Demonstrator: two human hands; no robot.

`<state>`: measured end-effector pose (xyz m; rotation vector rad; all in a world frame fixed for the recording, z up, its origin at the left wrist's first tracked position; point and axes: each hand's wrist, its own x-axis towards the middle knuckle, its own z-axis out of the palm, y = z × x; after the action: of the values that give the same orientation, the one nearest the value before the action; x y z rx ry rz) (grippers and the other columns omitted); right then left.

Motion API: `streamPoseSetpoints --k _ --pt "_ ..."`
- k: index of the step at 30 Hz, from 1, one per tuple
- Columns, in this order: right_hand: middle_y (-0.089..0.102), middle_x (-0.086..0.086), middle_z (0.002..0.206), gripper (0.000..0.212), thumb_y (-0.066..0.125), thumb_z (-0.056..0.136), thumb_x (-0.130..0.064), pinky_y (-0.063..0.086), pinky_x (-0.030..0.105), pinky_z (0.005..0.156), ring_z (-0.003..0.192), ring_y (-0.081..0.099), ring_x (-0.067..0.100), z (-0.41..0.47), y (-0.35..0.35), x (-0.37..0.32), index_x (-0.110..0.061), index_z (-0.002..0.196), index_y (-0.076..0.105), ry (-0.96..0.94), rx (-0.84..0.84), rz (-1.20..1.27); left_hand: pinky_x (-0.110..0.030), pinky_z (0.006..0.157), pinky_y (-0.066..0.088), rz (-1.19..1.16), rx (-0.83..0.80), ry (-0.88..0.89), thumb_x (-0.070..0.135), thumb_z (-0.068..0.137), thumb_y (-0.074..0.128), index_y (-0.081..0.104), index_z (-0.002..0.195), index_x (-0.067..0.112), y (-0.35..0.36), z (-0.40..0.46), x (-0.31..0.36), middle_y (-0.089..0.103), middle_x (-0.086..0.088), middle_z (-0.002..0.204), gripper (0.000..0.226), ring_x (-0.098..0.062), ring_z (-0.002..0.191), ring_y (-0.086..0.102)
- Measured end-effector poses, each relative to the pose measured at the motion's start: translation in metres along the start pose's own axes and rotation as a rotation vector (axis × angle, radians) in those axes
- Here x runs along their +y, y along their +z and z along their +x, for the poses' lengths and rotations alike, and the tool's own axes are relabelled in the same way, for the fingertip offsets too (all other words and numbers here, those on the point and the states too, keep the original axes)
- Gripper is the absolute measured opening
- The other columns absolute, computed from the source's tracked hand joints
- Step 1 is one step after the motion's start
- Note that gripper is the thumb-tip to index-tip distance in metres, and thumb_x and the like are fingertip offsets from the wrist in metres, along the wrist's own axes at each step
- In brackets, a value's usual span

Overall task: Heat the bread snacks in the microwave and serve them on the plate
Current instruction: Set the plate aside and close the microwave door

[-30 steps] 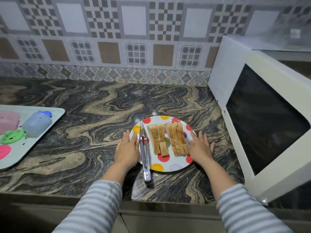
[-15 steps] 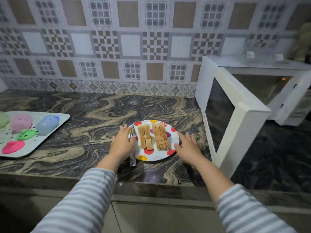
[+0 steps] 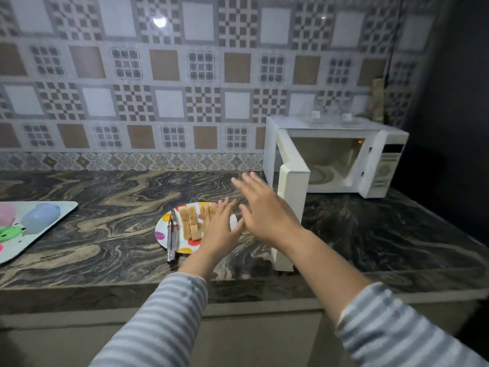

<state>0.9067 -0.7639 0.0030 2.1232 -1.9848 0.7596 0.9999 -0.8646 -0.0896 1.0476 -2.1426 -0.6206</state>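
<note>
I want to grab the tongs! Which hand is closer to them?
Left. The left hand hovers over the plate just right of the tongs; the right hand is farther right, beside the microwave door.

Microwave [image 3: 375,165] cavity stood open, its door [image 3: 292,205] swung out just right of the plate [image 3: 162,229], blocking the straight path from plate to cavity. Tongs [image 3: 172,238] lay on plate's left edge. Tray [image 3: 34,234] sat well apart at left, bare counter [image 3: 105,229] between.
</note>
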Motion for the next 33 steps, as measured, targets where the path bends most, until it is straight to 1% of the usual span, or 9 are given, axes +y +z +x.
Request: streamPoseSetpoints --k 2,5,9,13,15,18,24,28,33 --pt "0.023 0.002 0.158 0.055 0.045 0.097 -0.012 0.007 0.032 0.121 0.148 0.010 0.014 -0.003 -0.013 0.003 -0.022 0.149 0.030 -0.076 0.120 -0.112 -0.056 0.118 0.011 -0.057 -0.038 0.078 0.039 0.092 0.050 0.022 0.151 0.023 0.010 0.002 0.016 0.015 0.004 0.161 0.068 -0.013 0.148 0.004" --pt "0.024 0.009 0.157 0.055 0.053 0.094 -0.016 0.000 0.038 0.119 0.148 0.012 0.022 -0.006 -0.022 0.017 -0.021 0.146 0.037 -0.072 0.261 -0.312 -0.056 0.117 0.014 -0.081 -0.075 0.157 0.048 0.091 0.048 0.016 0.153 0.023 0.022 0.008 0.032 0.011 0.004 0.161 0.074 -0.014 0.147 0.001" --pt "0.013 0.014 0.159 0.058 0.056 0.092 -0.031 -0.001 0.049 0.116 0.148 0.004 0.030 -0.011 -0.020 0.042 -0.021 0.146 0.037 0.016 0.220 -0.562 -0.057 0.118 0.010 -0.085 -0.108 0.190 0.048 0.095 0.045 0.009 0.154 0.023 0.036 0.013 0.044 0.005 0.006 0.161 0.073 -0.010 0.147 -0.002" --pt "0.023 0.012 0.157 0.057 0.070 0.083 -0.027 0.011 0.050 0.115 0.145 0.019 0.033 -0.018 -0.016 0.059 -0.016 0.136 0.052 0.024 0.222 -0.733 -0.056 0.117 0.004 -0.075 -0.141 0.237 0.045 0.097 0.042 0.010 0.154 0.024 0.056 0.013 0.050 0.005 0.009 0.161 0.069 -0.009 0.147 0.000" --pt "0.027 0.013 0.156 0.057 0.072 0.081 -0.024 0.014 0.050 0.114 0.144 0.023 0.033 -0.021 -0.017 0.066 -0.015 0.134 0.053 0.014 0.248 -0.753 -0.057 0.117 0.007 -0.089 -0.140 0.240 0.043 0.097 0.043 0.011 0.154 0.022 0.068 0.012 0.053 0.007 0.007 0.161 0.068 -0.009 0.147 0.002" --pt "0.025 0.014 0.157 0.057 0.069 0.083 -0.026 0.018 0.053 0.114 0.145 0.021 0.034 -0.028 -0.022 0.082 -0.014 0.136 0.051 0.013 0.263 -0.755 -0.057 0.117 0.009 -0.104 -0.154 0.242 0.043 0.097 0.044 0.010 0.153 0.018 0.083 0.011 0.063 0.009 0.004 0.161 0.071 -0.010 0.148 0.003" --pt "0.020 0.013 0.158 0.060 0.063 0.086 -0.029 0.018 0.055 0.113 0.145 0.016 0.034 -0.046 -0.036 0.125 -0.019 0.141 0.044 0.074 0.279 -0.780 -0.050 0.117 0.002 -0.028 -0.147 0.322 0.056 0.091 0.041 -0.007 0.152 0.022 0.110 0.018 0.094 -0.012 0.006 0.160 0.085 -0.010 0.147 -0.009" --pt "0.018 0.012 0.158 0.063 0.061 0.087 -0.031 0.019 0.057 0.115 0.146 0.013 0.033 -0.057 -0.051 0.161 -0.022 0.145 0.038 0.095 0.275 -0.757 -0.054 0.119 0.005 0.031 -0.098 0.380 0.064 0.083 0.032 -0.021 0.146 0.025 0.140 0.031 0.116 -0.026 0.010 0.153 0.091 -0.010 0.145 -0.018" --pt "0.015 0.012 0.159 0.063 0.056 0.088 -0.030 0.016 0.057 0.116 0.147 0.009 0.032 -0.065 -0.069 0.212 -0.024 0.146 0.034 0.092 0.264 -0.712 -0.052 0.115 -0.004 0.120 -0.025 0.394 0.066 0.082 0.036 -0.019 0.149 0.018 0.182 0.055 0.144 -0.028 0.005 0.156 0.100 -0.011 0.144 -0.024"
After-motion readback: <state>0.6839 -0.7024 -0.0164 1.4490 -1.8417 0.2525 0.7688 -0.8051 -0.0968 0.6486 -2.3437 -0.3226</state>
